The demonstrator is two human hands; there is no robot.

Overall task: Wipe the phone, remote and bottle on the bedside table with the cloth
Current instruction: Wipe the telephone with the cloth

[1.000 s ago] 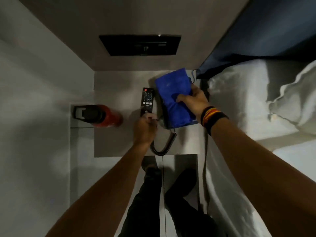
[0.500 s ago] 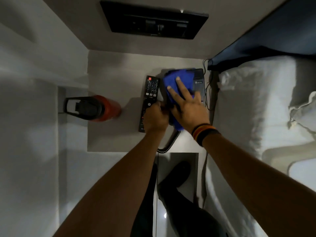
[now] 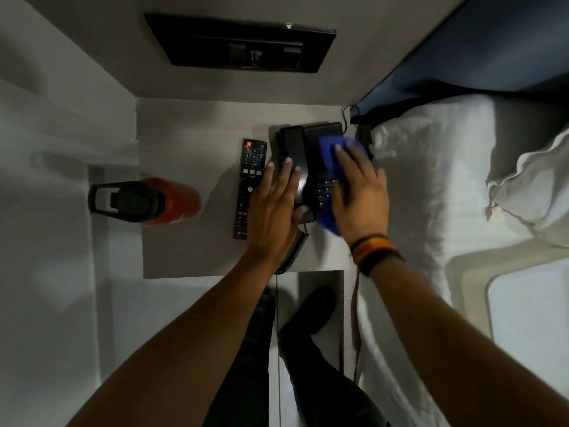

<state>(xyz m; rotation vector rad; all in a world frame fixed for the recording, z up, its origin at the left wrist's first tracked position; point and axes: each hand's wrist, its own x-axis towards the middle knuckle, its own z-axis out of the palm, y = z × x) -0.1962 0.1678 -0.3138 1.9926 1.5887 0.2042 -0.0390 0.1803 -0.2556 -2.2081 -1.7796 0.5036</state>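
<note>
Grey table (image 3: 191, 248), glossy black phone (image 3: 292, 149), blue cloth (image 3: 328, 149) under right hand (image 3: 360, 198)

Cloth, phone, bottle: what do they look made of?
Cloth: soft blue fabric, matte, possibly microfibre; it bunches under the right hand.
Phone: hard black plastic, glossy; a light streak runs along the handset.
Bottle: red body with a dull sheen, metal or plastic, cannot tell; its black lid looks like matte plastic.

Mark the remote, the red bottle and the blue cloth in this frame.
remote (image 3: 250, 188): head view, the middle of its button face.
red bottle (image 3: 180, 200): head view, its red body beside the black lid.
blue cloth (image 3: 328, 155): head view, the exposed fold lying on the phone.
</note>
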